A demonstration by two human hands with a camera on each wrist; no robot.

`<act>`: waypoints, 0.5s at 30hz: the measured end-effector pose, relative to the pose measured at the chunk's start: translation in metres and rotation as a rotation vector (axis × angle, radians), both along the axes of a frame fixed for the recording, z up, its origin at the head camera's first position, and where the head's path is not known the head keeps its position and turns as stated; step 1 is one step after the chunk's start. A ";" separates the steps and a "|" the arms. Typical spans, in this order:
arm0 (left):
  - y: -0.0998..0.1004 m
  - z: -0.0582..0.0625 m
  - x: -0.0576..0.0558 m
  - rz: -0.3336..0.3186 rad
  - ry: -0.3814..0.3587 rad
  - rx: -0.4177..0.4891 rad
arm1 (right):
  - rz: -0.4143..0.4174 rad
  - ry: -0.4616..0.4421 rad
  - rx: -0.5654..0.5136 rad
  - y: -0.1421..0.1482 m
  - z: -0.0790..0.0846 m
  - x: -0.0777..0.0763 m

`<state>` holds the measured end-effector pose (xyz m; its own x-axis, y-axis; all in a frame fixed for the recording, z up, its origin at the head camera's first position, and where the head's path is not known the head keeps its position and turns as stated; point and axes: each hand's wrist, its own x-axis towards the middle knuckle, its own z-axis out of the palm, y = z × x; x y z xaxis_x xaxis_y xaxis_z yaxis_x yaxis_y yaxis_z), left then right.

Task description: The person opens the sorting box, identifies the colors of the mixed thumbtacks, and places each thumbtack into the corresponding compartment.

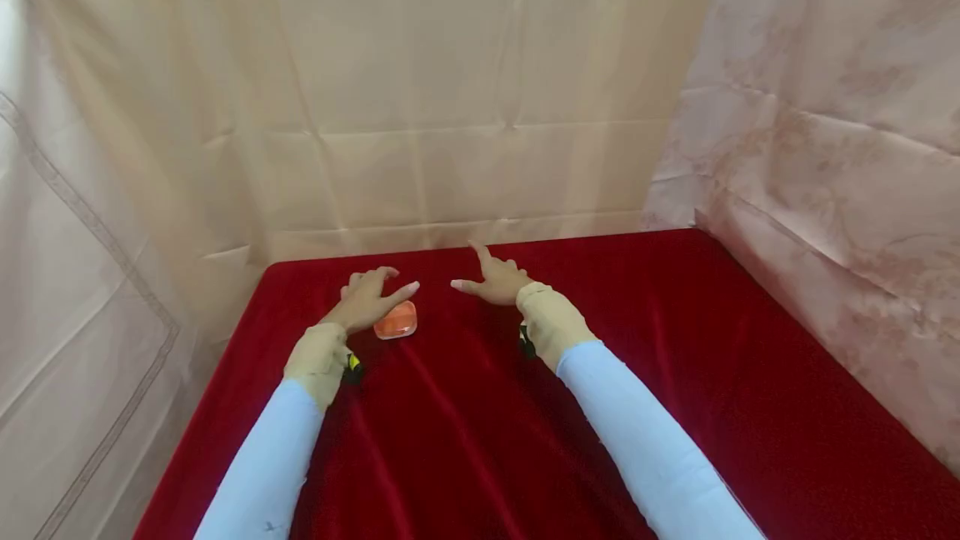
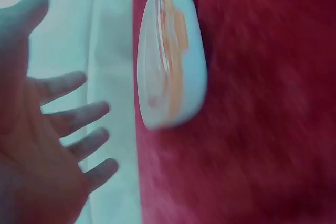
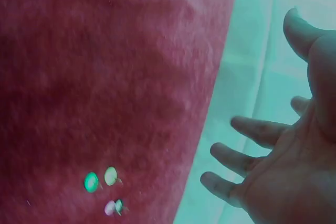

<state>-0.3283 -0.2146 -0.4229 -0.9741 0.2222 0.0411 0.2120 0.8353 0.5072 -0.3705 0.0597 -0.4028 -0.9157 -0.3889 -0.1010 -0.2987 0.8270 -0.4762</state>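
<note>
A small rounded box (image 1: 396, 321) with an orange top lies on the red cloth beside my left hand (image 1: 367, 300). In the left wrist view this box (image 2: 172, 61) shows a clear lid, an orange band and a white body. My left hand (image 2: 52, 135) has its fingers spread and holds nothing. My right hand (image 1: 497, 278) hovers over the cloth with thumb and fingers apart, holding nothing. Several small shiny round pieces, among them a green one (image 3: 91, 182), a yellow-green one (image 3: 110, 176) and a pink one (image 3: 109, 208), lie near it in the right wrist view.
A red velvet cloth (image 1: 675, 407) covers the table, whose far edge runs just beyond both hands. A beige curtain (image 1: 450, 90) hangs behind it, with a pinkish patterned curtain (image 1: 840, 148) on the right and a pale one (image 1: 82, 273) on the left.
</note>
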 end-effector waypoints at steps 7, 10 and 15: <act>-0.041 -0.026 0.023 -0.115 -0.058 -0.002 | 0.141 -0.058 -0.077 -0.002 -0.007 0.010; -0.043 -0.030 0.024 -0.130 -0.045 -0.033 | 0.184 -0.088 -0.112 -0.003 -0.011 0.012; -0.042 -0.031 0.025 -0.114 -0.013 -0.029 | 0.256 -0.160 -0.138 -0.013 -0.018 0.015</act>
<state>-0.3033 -0.2570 -0.4544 -0.9430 0.3321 0.0203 0.2994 0.8205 0.4869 -0.3552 0.0469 -0.4212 -0.7636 -0.6240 -0.1659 -0.4006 0.6593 -0.6363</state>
